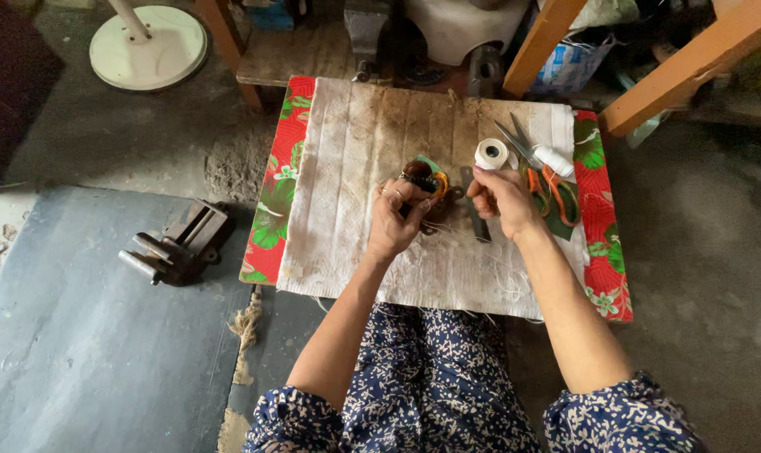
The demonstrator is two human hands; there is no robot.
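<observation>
My left hand (394, 220) is closed around a small dark object with green and orange parts (422, 177), held just above a stained white cloth (355, 168) on a low table. My right hand (502, 200) is pinched shut to its right, fingertips together as if on a fine thread; the thread itself is too thin to see clearly. Just beyond the right hand stands a white thread spool (491, 154). A dark flat tool (474, 214) lies on the cloth between my hands.
Orange-handled scissors (541, 172) and a second white spool (555, 159) lie right of the hands. A red floral cloth (273, 184) edges the table. A metal vise (177, 245) sits on the floor at left; a white round fan base (148, 46) and wooden legs (690, 63) stand behind.
</observation>
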